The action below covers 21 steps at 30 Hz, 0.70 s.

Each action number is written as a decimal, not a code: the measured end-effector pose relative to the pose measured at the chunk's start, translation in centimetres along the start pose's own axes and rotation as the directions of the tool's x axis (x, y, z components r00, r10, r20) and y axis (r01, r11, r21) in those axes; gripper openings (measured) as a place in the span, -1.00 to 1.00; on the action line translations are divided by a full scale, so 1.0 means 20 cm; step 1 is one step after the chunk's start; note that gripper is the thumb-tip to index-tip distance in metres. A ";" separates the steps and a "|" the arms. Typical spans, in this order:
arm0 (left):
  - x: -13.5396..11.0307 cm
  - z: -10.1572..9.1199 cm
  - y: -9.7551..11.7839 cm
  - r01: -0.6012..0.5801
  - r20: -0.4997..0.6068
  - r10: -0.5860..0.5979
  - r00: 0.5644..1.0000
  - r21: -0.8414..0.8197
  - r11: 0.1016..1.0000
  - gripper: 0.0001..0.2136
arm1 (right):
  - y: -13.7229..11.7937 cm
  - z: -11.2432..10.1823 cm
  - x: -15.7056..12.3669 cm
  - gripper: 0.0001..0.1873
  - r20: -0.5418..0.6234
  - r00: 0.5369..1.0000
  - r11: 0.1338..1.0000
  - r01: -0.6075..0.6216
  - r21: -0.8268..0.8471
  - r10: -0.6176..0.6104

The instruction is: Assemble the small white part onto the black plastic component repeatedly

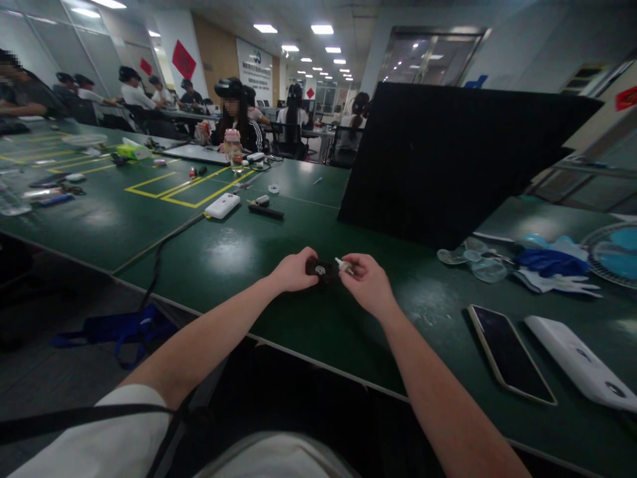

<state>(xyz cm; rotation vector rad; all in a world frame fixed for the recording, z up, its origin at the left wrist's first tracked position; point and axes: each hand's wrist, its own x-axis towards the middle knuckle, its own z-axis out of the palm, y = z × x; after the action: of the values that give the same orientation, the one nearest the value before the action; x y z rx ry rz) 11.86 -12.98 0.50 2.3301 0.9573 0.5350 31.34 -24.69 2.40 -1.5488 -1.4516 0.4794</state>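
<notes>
Over the near part of the green table, my left hand (294,271) is closed on a small dark part (321,270) with a pale metallic ring in its middle. Just to its right, my right hand (367,280) pinches a small white piece with a narrow pointed tip (343,265). The tip points left toward the dark part, and a small gap shows between them. My fingers hide some of both pieces, so their exact kind cannot be made out.
A large black panel (448,159) rises beyond my right hand. Gloves (552,265), clear round dishes (488,265), a phone (512,355) and a white device (580,358) lie at right. Farther left are a white power bank (222,206) and a dark bar (266,212). People sit beyond.
</notes>
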 end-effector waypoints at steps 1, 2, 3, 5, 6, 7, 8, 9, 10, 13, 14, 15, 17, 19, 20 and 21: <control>0.00 0.00 0.00 -0.018 0.004 0.018 1.000 -0.005 1.000 -0.55 | 0.00 0.00 0.00 -0.67 0.000 1.000 0.999 -0.019 0.029 0.019; 0.00 0.00 0.00 -0.037 0.008 0.037 0.999 -0.010 0.999 -0.56 | 0.01 0.01 0.01 -0.68 0.005 0.999 0.999 -0.039 0.032 0.039; -0.01 0.00 0.01 -0.052 0.011 0.052 0.999 -0.014 0.999 -0.56 | 0.01 0.01 0.01 -0.70 0.007 0.998 0.998 -0.056 0.009 0.056; -0.01 0.00 0.01 -0.066 0.019 0.067 0.998 -0.026 0.997 -0.57 | 0.01 0.01 0.01 -0.74 0.009 0.998 0.993 -0.063 -0.098 0.064; -0.01 0.00 0.02 -0.068 0.026 0.069 0.997 -0.037 0.997 -0.57 | 0.01 0.01 0.01 -0.75 0.004 0.998 0.985 -0.055 -0.166 0.056; -0.01 0.00 0.02 -0.067 0.032 0.068 0.997 -0.049 0.997 -0.57 | 0.02 0.01 0.01 -0.76 -0.002 0.999 0.971 -0.046 -0.236 0.047; -0.01 0.00 0.02 -0.065 0.035 0.067 0.997 -0.060 0.996 -0.57 | 0.02 0.00 0.01 -0.77 -0.007 0.999 0.954 -0.041 -0.298 0.041; -0.01 0.00 0.02 -0.065 0.039 0.067 0.997 -0.069 0.996 -0.57 | 0.03 0.00 0.01 -0.76 0.000 0.999 0.938 -0.037 -0.345 0.039; -0.01 0.00 0.02 -0.065 0.039 0.068 0.997 -0.074 0.995 -0.58 | 0.04 0.00 0.01 -0.74 0.012 0.999 0.927 -0.035 -0.374 0.042; -0.01 0.01 0.02 -0.071 0.031 0.073 0.997 -0.073 0.995 -0.58 | 0.05 0.00 0.01 -0.57 0.059 0.997 0.930 -0.023 -0.368 0.048; -0.01 0.01 0.02 -0.068 0.029 0.070 0.997 -0.073 0.995 -0.58 | 0.05 0.01 0.01 -0.51 0.066 0.997 0.936 -0.021 -0.352 0.047; -0.01 0.01 0.02 -0.064 0.028 0.066 0.997 -0.073 0.995 -0.58 | 0.04 0.01 0.01 -0.48 0.067 0.997 0.939 -0.023 -0.343 0.048; -0.01 0.01 0.02 -0.056 0.030 0.059 0.998 -0.073 0.996 -0.58 | 0.02 0.00 0.01 -0.54 0.058 0.997 0.940 -0.027 -0.341 0.049; -0.01 0.00 0.02 -0.057 0.046 0.061 0.997 -0.072 0.996 -0.57 | 0.00 -0.01 0.01 -0.70 0.027 0.999 0.940 -0.017 -0.341 0.028; -0.01 -0.01 0.02 -0.059 0.055 0.063 0.996 -0.071 0.996 -0.57 | -0.01 -0.02 0.01 -0.77 0.001 1.000 0.944 -0.012 -0.330 0.014; -0.02 -0.01 0.02 -0.060 0.065 0.065 0.996 -0.071 0.996 -0.56 | -0.02 -0.03 0.01 -0.79 -0.034 0.999 0.952 -0.012 -0.307 0.001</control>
<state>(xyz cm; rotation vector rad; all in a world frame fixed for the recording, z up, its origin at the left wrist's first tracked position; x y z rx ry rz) 11.77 -13.39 0.87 2.3071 0.8250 0.5037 31.60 -24.72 3.18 -1.7959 -1.5495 0.2358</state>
